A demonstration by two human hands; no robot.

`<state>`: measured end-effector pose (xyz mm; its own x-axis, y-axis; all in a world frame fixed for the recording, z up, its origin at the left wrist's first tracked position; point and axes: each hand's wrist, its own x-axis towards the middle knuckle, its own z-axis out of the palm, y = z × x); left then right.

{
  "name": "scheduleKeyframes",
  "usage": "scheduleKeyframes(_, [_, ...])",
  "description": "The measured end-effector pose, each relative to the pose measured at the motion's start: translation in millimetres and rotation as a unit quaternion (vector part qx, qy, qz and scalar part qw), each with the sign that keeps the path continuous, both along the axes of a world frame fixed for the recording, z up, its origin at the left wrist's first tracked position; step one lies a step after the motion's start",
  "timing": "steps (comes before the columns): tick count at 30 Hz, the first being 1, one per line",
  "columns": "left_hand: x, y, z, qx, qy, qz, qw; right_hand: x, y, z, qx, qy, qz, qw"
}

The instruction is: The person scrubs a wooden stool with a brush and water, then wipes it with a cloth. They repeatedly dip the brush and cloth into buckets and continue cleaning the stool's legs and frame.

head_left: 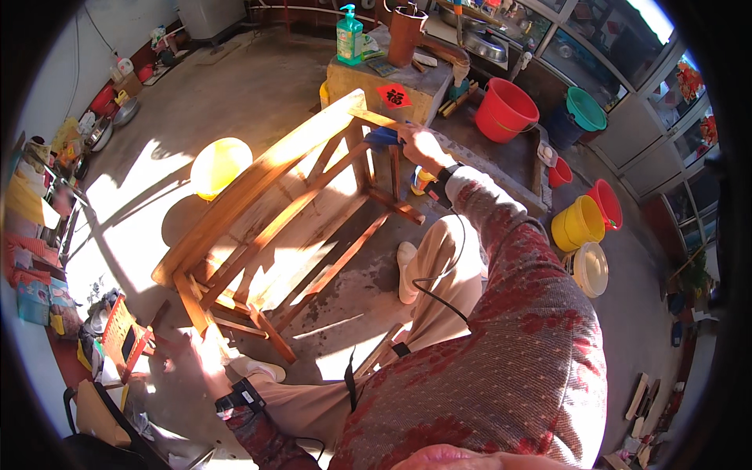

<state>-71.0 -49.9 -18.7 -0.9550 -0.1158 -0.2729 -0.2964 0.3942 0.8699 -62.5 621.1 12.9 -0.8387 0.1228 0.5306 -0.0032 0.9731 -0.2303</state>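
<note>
Our wooden bench [266, 211] lies tipped on the concrete floor [258, 86]. Our right hand [423, 147] squeezes a blue cloth [382, 138] on its leg; our left hand [205, 351] grips another leg. If we push hard, it could wobble over.

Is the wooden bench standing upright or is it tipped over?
Tipped over. The wooden bench lies on its side, legs pointing sideways; the right hand and left hand touch it.

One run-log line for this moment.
left hand: gripping bench leg | right hand: blue cloth on wooden bench | bench tipped on side
</note>
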Motion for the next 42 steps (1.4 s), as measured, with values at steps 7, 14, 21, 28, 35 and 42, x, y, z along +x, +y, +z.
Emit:
scheduleKeyframes(7, [11,7,9,0.118,0.023,0.033,0.992,33,-66,51,-0.431,0.005,0.047,0.901])
scheduleKeyframes(14, [12,7,-4,0.170,0.045,0.096,0.980,16,-221,90,-0.698,-0.082,0.195,0.684])
scheduleKeyframes(21, [19,21,1,-0.143,0.282,0.124,0.941,-6,-390,60,-0.739,-0.277,0.265,0.553])
scheduleKeyframes(28, [33,23,30,-0.148,0.321,-0.036,0.935,-28,-518,35,-0.730,-0.269,0.343,0.527])
scheduleKeyframes(35, [20,24,-17,0.139,0.417,0.056,0.896,-60,-469,7,-0.309,-0.214,0.423,0.825])
scheduleKeyframes(42, [7,3,-6,0.505,0.366,0.277,0.731,-72,-445,-24,0.065,-0.220,0.327,0.917])
